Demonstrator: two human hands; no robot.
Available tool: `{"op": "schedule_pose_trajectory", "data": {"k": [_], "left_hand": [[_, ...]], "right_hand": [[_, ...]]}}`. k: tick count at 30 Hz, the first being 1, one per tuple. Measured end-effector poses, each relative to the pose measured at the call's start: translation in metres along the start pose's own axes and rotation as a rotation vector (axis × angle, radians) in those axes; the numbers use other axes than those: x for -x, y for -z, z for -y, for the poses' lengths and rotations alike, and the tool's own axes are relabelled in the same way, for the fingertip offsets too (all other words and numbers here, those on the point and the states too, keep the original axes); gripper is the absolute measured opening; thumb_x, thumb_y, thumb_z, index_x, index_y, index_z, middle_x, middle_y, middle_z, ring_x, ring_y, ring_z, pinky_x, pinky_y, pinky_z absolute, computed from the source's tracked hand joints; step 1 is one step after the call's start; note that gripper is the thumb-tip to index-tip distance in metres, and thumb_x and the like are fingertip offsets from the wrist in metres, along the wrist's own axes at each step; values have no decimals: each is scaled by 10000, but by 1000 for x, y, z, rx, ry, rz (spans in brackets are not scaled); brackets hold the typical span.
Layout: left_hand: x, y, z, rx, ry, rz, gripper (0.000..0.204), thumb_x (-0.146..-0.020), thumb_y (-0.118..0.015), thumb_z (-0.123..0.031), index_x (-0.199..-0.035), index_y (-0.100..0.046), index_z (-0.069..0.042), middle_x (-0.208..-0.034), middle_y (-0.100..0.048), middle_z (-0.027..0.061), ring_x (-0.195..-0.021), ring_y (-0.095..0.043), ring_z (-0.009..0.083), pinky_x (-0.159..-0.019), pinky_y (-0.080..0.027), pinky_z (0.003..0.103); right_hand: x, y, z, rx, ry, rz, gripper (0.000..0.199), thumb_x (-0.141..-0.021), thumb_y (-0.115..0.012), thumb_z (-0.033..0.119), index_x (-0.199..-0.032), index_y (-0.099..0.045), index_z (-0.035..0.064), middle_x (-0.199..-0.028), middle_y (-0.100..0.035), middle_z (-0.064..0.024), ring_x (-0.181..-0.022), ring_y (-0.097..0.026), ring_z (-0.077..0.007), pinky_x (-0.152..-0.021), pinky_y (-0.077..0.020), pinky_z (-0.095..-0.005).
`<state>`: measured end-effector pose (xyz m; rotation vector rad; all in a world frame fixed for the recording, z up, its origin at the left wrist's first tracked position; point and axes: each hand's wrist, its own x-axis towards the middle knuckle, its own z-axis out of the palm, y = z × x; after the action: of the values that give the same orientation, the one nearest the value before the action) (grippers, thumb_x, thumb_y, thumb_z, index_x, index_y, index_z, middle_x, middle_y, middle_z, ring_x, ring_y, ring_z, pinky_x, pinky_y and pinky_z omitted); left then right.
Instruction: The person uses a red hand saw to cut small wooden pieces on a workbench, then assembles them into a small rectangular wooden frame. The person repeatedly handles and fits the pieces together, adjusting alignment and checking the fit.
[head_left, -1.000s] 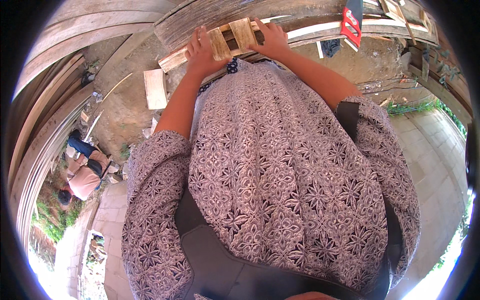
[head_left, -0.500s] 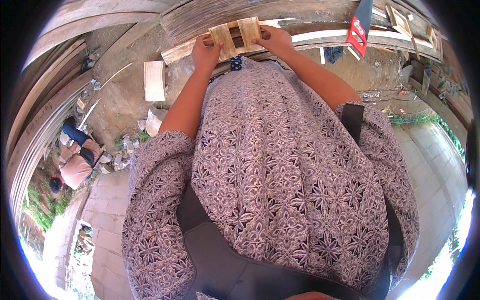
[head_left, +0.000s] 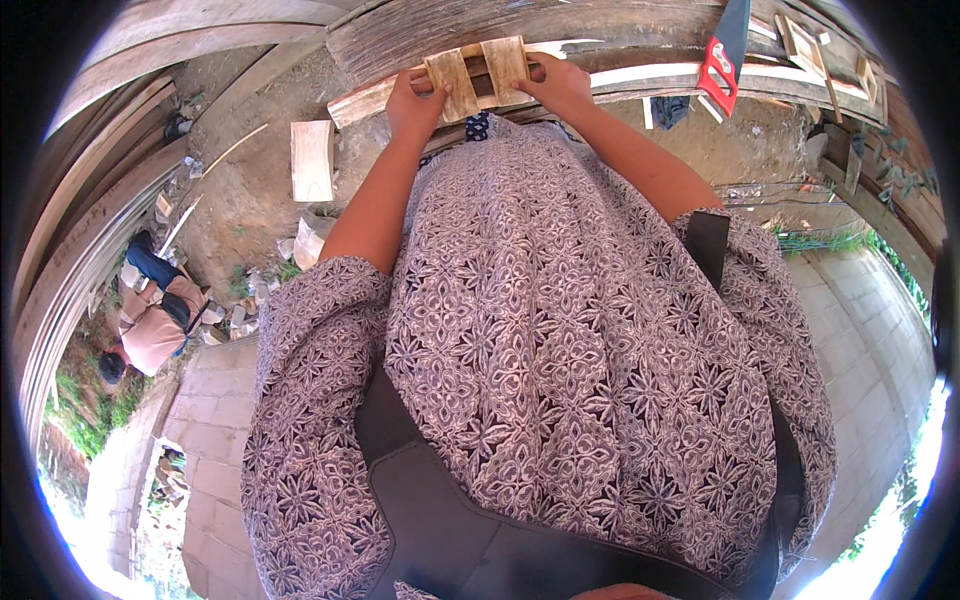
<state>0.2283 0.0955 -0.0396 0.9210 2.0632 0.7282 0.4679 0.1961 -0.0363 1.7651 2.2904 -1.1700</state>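
At the top middle, a small wooden frame point(head_left: 454, 88) rests over the long planks, made of two wide slats set side by side with a gap between them and strips running across. My left hand point(head_left: 415, 104) closes on its left end, thumb against the left slat. On the opposite end my right hand point(head_left: 555, 84) grips the edge beside the right slat point(head_left: 506, 66). The undersides of the slats and some fingertips are hidden. To the right of my right hand, a handsaw point(head_left: 721, 68) with a red handle and dark blade lies on the planks.
Long weathered planks point(head_left: 440, 40) span the top. Further small wooden frames point(head_left: 800, 48) lie at the top right. A loose board point(head_left: 312, 160) is on the dirt ground at left, near rubble. Another person point(head_left: 160, 325) bends over at far left.
The whole view has shifted slightly, so things sit a little further right. Both hands keep the same hold on the wooden frame.
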Motion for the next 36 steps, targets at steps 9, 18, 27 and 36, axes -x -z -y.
{"op": "schedule_pose_trajectory", "data": {"k": [9,18,27,36], "left_hand": [[4,6,-18,-6,97,31,538,-752,-868,-279,-1162,-617,-37,-971,-748,120,-860,-728,222,-775,-567,358],[7,-12,6,-29,145,-8,519,-791,-805,-341,-1147,-624,-10,-997,-735,148,-912,-715,269,-816,-552,384],[12,-11,21,59,134,46,500,-793,-814,-296,-1146,-622,1,-1009,-731,143,-884,-715,247,-777,-563,365],[8,-13,3,157,177,151,483,-791,-829,-259,-1143,-631,6,-945,-741,127,-753,-715,198,-653,-569,327]], "right_hand": [[1,1,1,41,-20,2,609,-761,-778,521,-1278,-647,226,-968,-749,4,-935,-710,-233,-838,-521,-445],[0,1,4,21,-52,25,611,-769,-762,550,-1284,-651,239,-1001,-753,14,-972,-696,-222,-894,-470,-457],[-2,5,0,48,-49,61,648,-778,-749,572,-1320,-630,239,-989,-751,6,-960,-698,-216,-878,-474,-421],[2,10,-6,103,-93,14,589,-784,-750,528,-1295,-637,259,-1015,-748,11,-1018,-688,-245,-923,-441,-480]]}}
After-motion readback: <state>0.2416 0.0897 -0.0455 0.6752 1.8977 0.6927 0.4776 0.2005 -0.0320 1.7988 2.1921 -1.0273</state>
